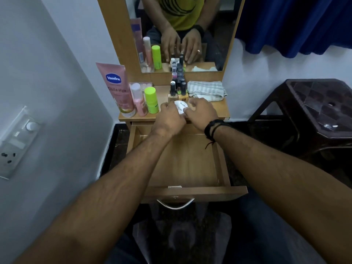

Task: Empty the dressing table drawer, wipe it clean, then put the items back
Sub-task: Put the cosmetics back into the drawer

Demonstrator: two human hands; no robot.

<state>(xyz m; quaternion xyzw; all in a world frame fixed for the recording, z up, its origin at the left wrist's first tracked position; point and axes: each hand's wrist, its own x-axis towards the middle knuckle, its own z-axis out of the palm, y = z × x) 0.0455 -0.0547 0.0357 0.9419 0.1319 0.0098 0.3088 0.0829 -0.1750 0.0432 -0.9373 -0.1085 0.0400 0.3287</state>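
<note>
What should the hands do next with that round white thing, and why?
Probably lift the round white compact off the tabletop and lower it into the open drawer. The left hand and right hand are both on it, the drawer looks bare, and the striped cloth lies folded aside, so the wiping seems done and putting things back seems to be starting.

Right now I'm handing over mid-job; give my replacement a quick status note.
Left hand and right hand both grip the white round compact on the tabletop.
Drawer is pulled open and bare.
Tube, pink bottle, green stick, nail polishes and folded cloth sit on top.
Emptying looks done; wiping unclear.
Left: return items.
</note>
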